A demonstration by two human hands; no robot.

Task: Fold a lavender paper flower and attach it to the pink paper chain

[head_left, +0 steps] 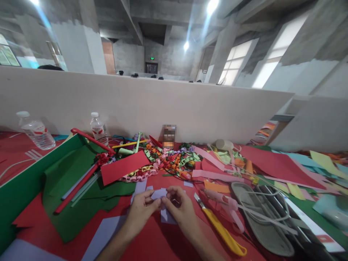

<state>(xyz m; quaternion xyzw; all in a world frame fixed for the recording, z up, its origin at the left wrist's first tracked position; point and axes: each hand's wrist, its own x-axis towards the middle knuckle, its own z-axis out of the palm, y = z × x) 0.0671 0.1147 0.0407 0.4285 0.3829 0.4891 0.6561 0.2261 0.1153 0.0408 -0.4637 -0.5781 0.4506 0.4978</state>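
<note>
Between my two hands is a small piece of lavender paper (158, 194), held just above the red tabletop covering. My left hand (143, 208) pinches its left side with thumb and fingers. At its right edge, my right hand (179, 204) has thumb and index finger closed on the paper, the other fingers curled. Another lavender paper piece (167, 216) lies beneath, partly hidden by the hands. To the right of my right hand lies a yellow-handled craft knife (221, 230), and past it a pink hot glue gun (221, 199).
Paper chains (174, 159) in many colours heap up before a white partition (136, 105). Two water bottles (98, 127) stand at the back left. Green paper (81, 181) and a red paper roll (77, 186) lie left. A grey case (261, 221) with a cable sits right.
</note>
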